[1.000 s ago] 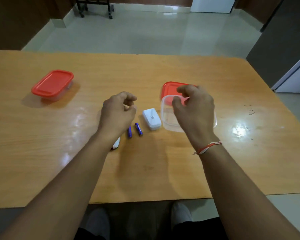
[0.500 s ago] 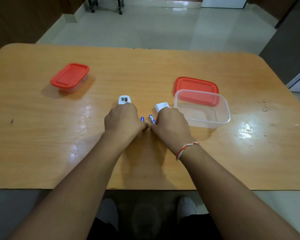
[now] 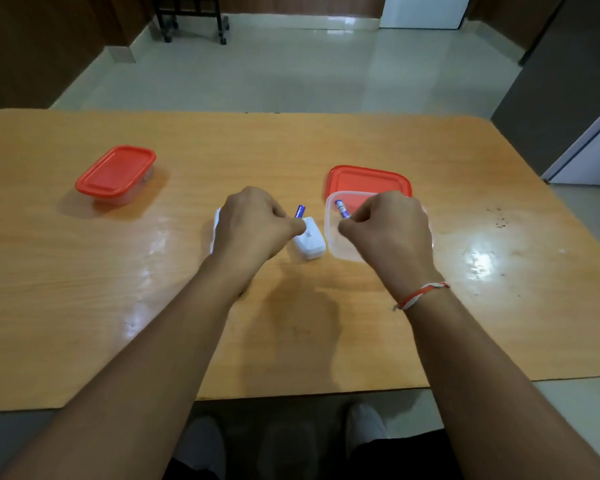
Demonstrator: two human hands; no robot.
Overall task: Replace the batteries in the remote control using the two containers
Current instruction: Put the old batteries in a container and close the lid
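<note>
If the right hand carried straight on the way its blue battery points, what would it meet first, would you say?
Probably the near-left rim of the open clear plastic container: the right hand already hovers over it, though height is unclear.

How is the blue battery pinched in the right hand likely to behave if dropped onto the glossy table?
The blue battery is a small cylinder, so it would probably roll. The table looks glossy, offering little to stop it. It seems rigid and unlikely to bend in the right hand.

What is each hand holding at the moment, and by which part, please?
The left hand pinches a blue battery by its lower end; the right hand pinches another blue battery by its lower end.
</note>
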